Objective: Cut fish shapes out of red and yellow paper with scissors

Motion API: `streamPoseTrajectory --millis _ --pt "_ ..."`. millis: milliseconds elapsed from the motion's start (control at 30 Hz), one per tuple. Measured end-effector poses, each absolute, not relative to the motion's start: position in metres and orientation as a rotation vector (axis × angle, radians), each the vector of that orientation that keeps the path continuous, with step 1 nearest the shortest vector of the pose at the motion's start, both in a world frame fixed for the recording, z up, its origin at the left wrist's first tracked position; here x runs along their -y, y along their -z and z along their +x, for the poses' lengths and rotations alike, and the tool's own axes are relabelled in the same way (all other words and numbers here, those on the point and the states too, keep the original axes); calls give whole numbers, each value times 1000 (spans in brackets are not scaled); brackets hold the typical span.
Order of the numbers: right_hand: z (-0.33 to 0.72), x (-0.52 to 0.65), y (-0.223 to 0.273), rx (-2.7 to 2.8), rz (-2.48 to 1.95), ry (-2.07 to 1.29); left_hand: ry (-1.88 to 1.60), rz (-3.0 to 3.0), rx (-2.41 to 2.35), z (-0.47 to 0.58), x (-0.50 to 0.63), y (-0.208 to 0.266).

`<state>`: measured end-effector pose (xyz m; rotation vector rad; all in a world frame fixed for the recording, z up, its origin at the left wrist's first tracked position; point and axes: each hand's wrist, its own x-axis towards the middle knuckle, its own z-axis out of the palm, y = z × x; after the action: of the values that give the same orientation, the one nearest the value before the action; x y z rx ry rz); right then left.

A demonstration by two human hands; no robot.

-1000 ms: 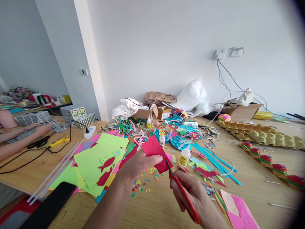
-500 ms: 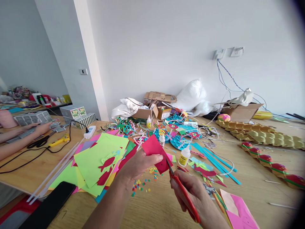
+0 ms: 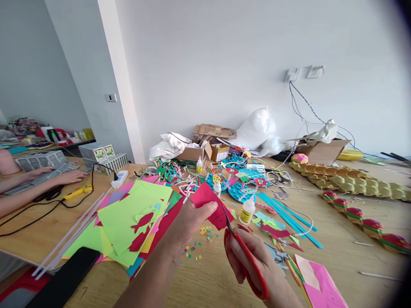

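Note:
Between thumb and fingers, my left hand [image 3: 194, 218] pinches a piece of red paper [image 3: 205, 196] above the table. My right hand [image 3: 253, 256] is closed around the red handles of a pair of scissors [image 3: 253, 267]. The scissor blades are at the paper's right edge, partly over it. Behind the paper stands a small white glue bottle [image 3: 217, 188]; a larger glue bottle with a yellow label [image 3: 247, 210] is just right of it. Below the paper lie small coloured paper dots [image 3: 197, 247]. Red fish cut-outs [image 3: 143, 223] rest on a stack of green paper [image 3: 118, 211] at left.
A black phone [image 3: 69, 273] lies at the front left edge. Blue strips [image 3: 289, 218], red paper scraps [image 3: 276, 231] and egg-carton pieces [image 3: 349, 177] are to the right. Cardboard boxes [image 3: 192, 153] stand by the wall. At far left, a co-worker's hands [image 3: 69, 176] rest near grey pieces.
The scissor handles in my right hand have spread apart a little. The red paper stays in my left hand. The co-worker's hand at far left has moved, and the view has shifted slightly.

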<state>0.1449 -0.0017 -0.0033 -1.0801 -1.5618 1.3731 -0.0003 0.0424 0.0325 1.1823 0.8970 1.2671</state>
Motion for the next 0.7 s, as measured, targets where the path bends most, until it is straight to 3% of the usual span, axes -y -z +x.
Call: streamPoseTrajectory --millis 700 --pt "143 3 7 1505 -931 -1301 -1202 1258 -1043 13 -27 -41"
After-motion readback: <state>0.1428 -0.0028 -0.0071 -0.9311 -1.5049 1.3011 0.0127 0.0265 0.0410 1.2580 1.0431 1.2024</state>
